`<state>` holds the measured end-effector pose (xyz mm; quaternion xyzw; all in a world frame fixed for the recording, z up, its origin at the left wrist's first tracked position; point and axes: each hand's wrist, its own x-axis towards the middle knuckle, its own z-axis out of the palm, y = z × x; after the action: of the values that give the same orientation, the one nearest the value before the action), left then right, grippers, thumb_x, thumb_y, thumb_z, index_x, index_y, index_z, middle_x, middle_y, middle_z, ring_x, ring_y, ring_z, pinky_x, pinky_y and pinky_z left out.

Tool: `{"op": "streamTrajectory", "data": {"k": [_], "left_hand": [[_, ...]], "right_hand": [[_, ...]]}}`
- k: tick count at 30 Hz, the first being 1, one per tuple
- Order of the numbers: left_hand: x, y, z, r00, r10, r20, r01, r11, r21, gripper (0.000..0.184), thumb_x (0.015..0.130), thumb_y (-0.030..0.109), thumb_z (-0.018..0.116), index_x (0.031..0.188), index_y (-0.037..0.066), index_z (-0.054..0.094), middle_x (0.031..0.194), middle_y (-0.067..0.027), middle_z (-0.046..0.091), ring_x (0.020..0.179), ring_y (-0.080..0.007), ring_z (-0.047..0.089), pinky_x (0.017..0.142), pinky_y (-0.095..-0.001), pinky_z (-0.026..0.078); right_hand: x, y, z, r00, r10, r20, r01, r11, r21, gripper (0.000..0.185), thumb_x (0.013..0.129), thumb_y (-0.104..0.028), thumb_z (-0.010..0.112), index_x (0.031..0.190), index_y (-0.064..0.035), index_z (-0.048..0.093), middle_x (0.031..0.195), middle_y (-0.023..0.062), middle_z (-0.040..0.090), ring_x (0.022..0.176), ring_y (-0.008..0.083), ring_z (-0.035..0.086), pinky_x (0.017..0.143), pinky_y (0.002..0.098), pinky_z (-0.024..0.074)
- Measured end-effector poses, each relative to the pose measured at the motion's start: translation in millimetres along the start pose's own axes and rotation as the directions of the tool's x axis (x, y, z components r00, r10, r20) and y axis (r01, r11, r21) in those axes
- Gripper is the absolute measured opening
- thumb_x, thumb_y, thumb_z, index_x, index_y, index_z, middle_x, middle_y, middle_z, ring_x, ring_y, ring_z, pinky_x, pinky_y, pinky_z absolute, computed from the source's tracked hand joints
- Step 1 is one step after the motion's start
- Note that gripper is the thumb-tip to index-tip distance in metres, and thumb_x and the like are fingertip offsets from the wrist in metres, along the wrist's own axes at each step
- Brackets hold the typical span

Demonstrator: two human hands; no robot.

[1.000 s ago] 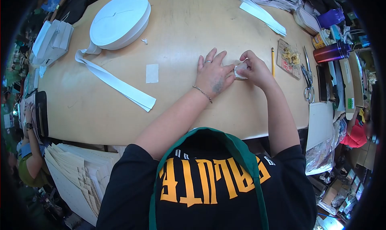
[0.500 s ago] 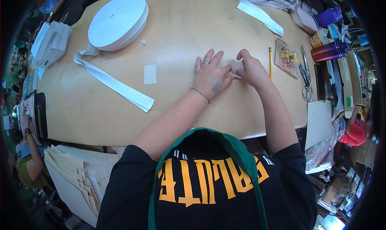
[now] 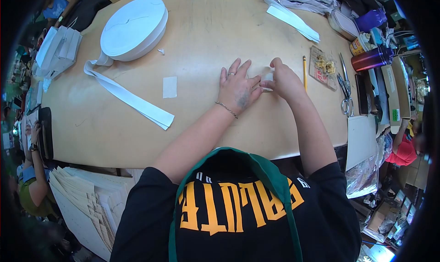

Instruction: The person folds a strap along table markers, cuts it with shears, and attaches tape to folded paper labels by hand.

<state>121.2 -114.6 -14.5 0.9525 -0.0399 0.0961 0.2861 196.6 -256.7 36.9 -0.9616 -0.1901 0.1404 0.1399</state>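
Observation:
My left hand [image 3: 238, 87] lies flat on the table with its fingers apart, wearing a ring and a chain bracelet. Its thumb side touches a small pale translucent piece [image 3: 268, 80]. Over that piece, my right hand [image 3: 283, 81] bends its thumb and index finger, closed onto the piece's edge; part of it is hidden beneath them. Left of the hands, a white rectangular piece [image 3: 170, 87] rests flat on the table. A yellow pencil [image 3: 305, 73] lies just beyond my right hand.
A large roll of white band [image 3: 133, 28] stands at the back left, its loose end [image 3: 133, 99] stretched across the table [image 3: 206, 138]. Folded white strips [image 3: 293, 20] lie at the back right. Scissors [image 3: 346, 85], a plastic case [image 3: 323, 67] and a metallic bottle [image 3: 373, 58] line the right side.
The view has shifted slightly. My right thumb and index finger have moved slightly over the pale piece, and my left hand stays flat beside it.

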Motion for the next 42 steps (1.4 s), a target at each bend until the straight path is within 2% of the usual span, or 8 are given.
{"op": "streamTrajectory", "data": {"k": [4, 7, 10, 22, 28, 31, 37, 42], "left_hand": [[-3, -3, 2, 0.994, 0.049, -0.093, -0.053, 0.998, -0.033, 0.028, 0.076, 0.033, 0.068, 0.100, 0.018, 0.070, 0.130, -0.0092, 0.048, 0.128, -0.0337, 0.036, 0.100, -0.0580, 0.028], [-11, -5, 0, 0.963, 0.204, -0.176, -0.225, 0.969, -0.105, 0.025, 0.075, 0.029, 0.070, 0.096, 0.016, 0.069, 0.123, -0.0071, 0.053, 0.123, -0.0339, 0.041, 0.099, -0.0509, 0.033], [-20, 4, -4, 0.952, 0.269, -0.145, -0.279, 0.958, -0.060, 0.023, 0.074, 0.027, 0.070, 0.093, 0.016, 0.067, 0.119, -0.0052, 0.054, 0.120, -0.0341, 0.043, 0.098, -0.0460, 0.035], [-28, 14, -10, 0.865, 0.477, 0.154, -0.482, 0.876, -0.008, 0.021, 0.076, 0.027, 0.069, 0.085, 0.011, 0.059, 0.116, -0.0036, 0.053, 0.124, -0.0259, 0.042, 0.097, -0.0584, 0.031], [-29, 20, -6, 0.858, 0.493, 0.146, -0.487, 0.870, -0.077, 0.024, 0.075, 0.028, 0.069, 0.082, 0.008, 0.056, 0.110, -0.0070, 0.052, 0.123, -0.0283, 0.043, 0.096, -0.0584, 0.032], [-28, 27, -12, 0.879, 0.473, 0.058, -0.474, 0.881, -0.005, 0.025, 0.076, 0.030, 0.067, 0.081, 0.008, 0.058, 0.112, -0.0072, 0.050, 0.123, -0.0276, 0.043, 0.095, -0.0564, 0.035], [-31, 24, -4, 0.870, 0.484, 0.091, -0.484, 0.875, -0.026, 0.025, 0.075, 0.030, 0.068, 0.080, 0.008, 0.057, 0.114, -0.0075, 0.050, 0.118, -0.0270, 0.046, 0.092, -0.0539, 0.038], [-28, 25, -6, 0.852, 0.518, 0.075, -0.512, 0.855, -0.085, 0.022, 0.075, 0.023, 0.069, 0.081, 0.006, 0.057, 0.113, -0.0116, 0.052, 0.102, -0.0287, 0.055, 0.086, -0.0409, 0.043]], "right_hand": [[-2, 3, 2, 1.000, 0.015, -0.022, -0.015, 1.000, 0.001, 0.057, 0.068, -0.028, 0.078, 0.105, 0.0003, 0.045, 0.097, 0.0242, 0.060, 0.090, 0.0379, 0.061, 0.075, 0.0420, 0.0506], [-2, 5, 0, 1.000, 0.025, -0.007, -0.025, 1.000, 0.017, 0.057, 0.068, -0.029, 0.078, 0.104, 0.0001, 0.045, 0.097, 0.0236, 0.060, 0.091, 0.0370, 0.061, 0.076, 0.0420, 0.0507], [-1, 4, -1, 0.998, 0.069, 0.012, -0.069, 0.997, 0.014, 0.058, 0.067, -0.031, 0.079, 0.105, -0.0016, 0.046, 0.099, 0.0208, 0.061, 0.092, 0.0351, 0.061, 0.076, 0.0413, 0.0485], [5, 6, -8, 0.994, 0.056, 0.089, -0.054, 0.998, -0.018, 0.064, 0.065, -0.033, 0.080, 0.104, 0.0011, 0.044, 0.096, 0.0221, 0.061, 0.092, 0.0349, 0.061, 0.078, 0.0409, 0.0499], [7, 6, -10, 0.992, 0.060, 0.114, -0.058, 0.998, -0.020, 0.065, 0.064, -0.034, 0.081, 0.104, 0.0018, 0.044, 0.095, 0.0218, 0.061, 0.091, 0.0344, 0.061, 0.077, 0.0406, 0.0501], [9, 8, -7, 0.993, 0.061, 0.099, -0.056, 0.997, -0.049, 0.064, 0.064, -0.033, 0.081, 0.104, 0.0020, 0.044, 0.094, 0.0220, 0.061, 0.091, 0.0343, 0.062, 0.077, 0.0406, 0.0501], [7, 7, -12, 0.992, 0.059, 0.114, -0.059, 0.998, -0.005, 0.065, 0.063, -0.034, 0.081, 0.104, 0.0025, 0.045, 0.093, 0.0220, 0.062, 0.090, 0.0352, 0.062, 0.077, 0.0415, 0.0499], [10, 7, -10, 0.989, 0.070, 0.130, -0.069, 0.998, -0.013, 0.067, 0.062, -0.035, 0.081, 0.104, 0.0023, 0.045, 0.094, 0.0220, 0.063, 0.091, 0.0350, 0.062, 0.078, 0.0413, 0.0498]]}}
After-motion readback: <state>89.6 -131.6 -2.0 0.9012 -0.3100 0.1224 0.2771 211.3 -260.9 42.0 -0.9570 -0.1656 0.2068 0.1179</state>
